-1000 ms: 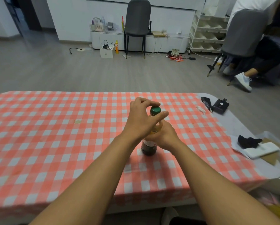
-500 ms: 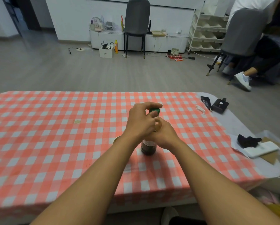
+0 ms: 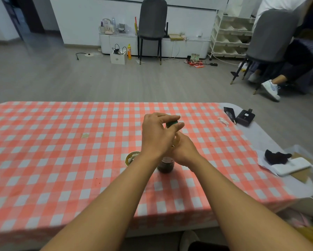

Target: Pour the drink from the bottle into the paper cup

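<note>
While right hand (image 3: 185, 151) grips bottle (image 3: 166, 164), left fingers (image 3: 177, 127) pinch cap (image 3: 171, 123).

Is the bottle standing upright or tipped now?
Upright. The bottle stands with its base on the checked tablecloth, green cap directly above; the right hand holds its body, the left hand grips the cap.

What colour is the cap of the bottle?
Green. The bottle cap shows between the left hand's fingers in the head view.

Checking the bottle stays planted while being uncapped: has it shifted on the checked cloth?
No. The bottle stands on the same checks of the tablecloth.
</note>
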